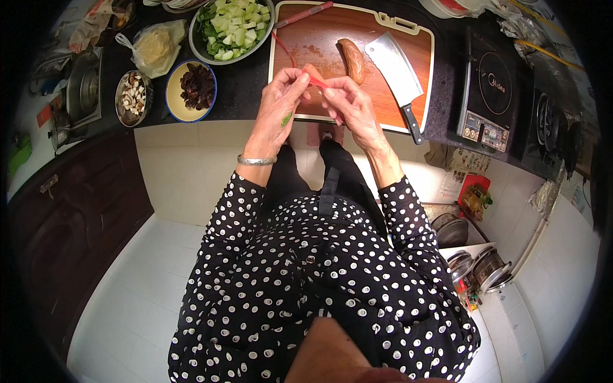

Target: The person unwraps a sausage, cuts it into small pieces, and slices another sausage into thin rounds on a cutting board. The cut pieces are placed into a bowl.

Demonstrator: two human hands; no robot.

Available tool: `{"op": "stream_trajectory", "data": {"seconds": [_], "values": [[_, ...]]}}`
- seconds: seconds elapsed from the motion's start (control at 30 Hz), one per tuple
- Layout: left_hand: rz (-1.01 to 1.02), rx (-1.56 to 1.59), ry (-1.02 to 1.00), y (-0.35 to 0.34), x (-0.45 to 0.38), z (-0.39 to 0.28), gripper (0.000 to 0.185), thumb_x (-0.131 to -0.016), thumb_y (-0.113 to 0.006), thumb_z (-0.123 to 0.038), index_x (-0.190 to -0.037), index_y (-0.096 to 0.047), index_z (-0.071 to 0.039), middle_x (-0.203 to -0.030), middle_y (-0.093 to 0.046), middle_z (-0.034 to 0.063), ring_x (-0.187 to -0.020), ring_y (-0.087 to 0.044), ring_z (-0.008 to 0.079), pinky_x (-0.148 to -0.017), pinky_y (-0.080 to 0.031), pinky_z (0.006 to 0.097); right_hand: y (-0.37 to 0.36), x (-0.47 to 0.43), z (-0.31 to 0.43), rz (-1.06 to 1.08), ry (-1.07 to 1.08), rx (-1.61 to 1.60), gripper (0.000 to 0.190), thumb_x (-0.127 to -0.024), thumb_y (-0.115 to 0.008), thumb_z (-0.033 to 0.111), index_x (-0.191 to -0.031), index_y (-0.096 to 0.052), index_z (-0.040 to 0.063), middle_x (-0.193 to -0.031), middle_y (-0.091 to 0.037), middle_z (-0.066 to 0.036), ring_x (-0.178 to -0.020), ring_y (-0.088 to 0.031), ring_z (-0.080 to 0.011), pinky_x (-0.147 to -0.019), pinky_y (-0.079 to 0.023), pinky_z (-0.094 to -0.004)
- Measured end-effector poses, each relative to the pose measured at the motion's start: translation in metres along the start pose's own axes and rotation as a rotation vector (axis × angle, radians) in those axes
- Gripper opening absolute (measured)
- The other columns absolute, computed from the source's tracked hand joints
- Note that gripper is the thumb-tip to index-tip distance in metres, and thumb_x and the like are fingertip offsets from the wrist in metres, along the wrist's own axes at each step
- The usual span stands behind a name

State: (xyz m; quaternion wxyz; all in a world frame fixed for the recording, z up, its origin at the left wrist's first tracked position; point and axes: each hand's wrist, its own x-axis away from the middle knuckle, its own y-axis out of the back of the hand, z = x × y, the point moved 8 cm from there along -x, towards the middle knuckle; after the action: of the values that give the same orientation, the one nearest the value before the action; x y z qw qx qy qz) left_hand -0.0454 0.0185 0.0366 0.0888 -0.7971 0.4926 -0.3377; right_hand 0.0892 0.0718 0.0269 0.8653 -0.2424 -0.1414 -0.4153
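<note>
My left hand [282, 98] and my right hand [352, 100] meet over the near part of a wooden cutting board [316, 36] with a white rim. Between them, the fingertips pinch a strip of red plastic film [317, 82]. A pinkish piece [314, 72], perhaps sausage, shows just behind the film, partly hidden by my fingers. A bit of green leaf [286, 118] clings to my left hand. Beyond my right hand lies a brown sausage [353, 62]. To its right rests a cleaver [395, 67] with a black handle overhanging the board's near edge. A long red wrapper [304, 14] lies at the far left.
Left of the board stand a metal bowl of chopped green vegetables [234, 28], a yellow bowl of dark wood-ear-like pieces [191, 91], a bowl of diced pale pieces [134, 95] and a tied plastic bag [155, 48]. A Midea induction cooker [493, 86] sits right.
</note>
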Motion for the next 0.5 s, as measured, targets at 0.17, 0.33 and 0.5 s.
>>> {"op": "stream_trajectory", "data": {"seconds": [0.17,0.33,0.5], "values": [[0.014,0.047,-0.031,-0.002,0.005,-0.002,0.013,-0.098,-0.064,-0.012,-0.105,-0.060,-0.003,-0.096,-0.063,0.0029,-0.087,-0.061,0.0114,-0.082,-0.051,0.0252,-0.002,0.000,-0.001,0.083,-0.001,-0.201,0.024,-0.101,-0.061,0.023,-0.113,-0.059,0.003,-0.084,-0.062,-0.002,-0.064,-0.053,-0.0040,-0.053,-0.041,-0.0170],[0.096,0.097,0.041,0.000,0.004,-0.002,0.011,-0.098,-0.060,-0.007,-0.106,-0.061,0.000,-0.101,-0.064,0.0065,-0.091,-0.063,0.0131,-0.084,-0.052,0.0276,-0.003,0.001,0.013,0.101,0.049,-0.042,0.022,-0.100,-0.063,0.019,-0.113,-0.061,0.001,-0.086,-0.064,-0.002,-0.068,-0.055,-0.0048,-0.058,-0.043,-0.0187],[0.151,0.286,0.160,-0.012,0.015,-0.002,0.013,-0.097,-0.058,-0.003,-0.108,-0.061,0.002,-0.103,-0.065,0.0090,-0.092,-0.063,0.0157,-0.084,-0.054,0.0303,-0.003,0.005,0.027,0.149,0.121,-0.007,0.023,-0.096,-0.067,0.017,-0.114,-0.064,0.002,-0.095,-0.068,-0.003,-0.077,-0.060,-0.0064,-0.067,-0.048,-0.0207]]}}
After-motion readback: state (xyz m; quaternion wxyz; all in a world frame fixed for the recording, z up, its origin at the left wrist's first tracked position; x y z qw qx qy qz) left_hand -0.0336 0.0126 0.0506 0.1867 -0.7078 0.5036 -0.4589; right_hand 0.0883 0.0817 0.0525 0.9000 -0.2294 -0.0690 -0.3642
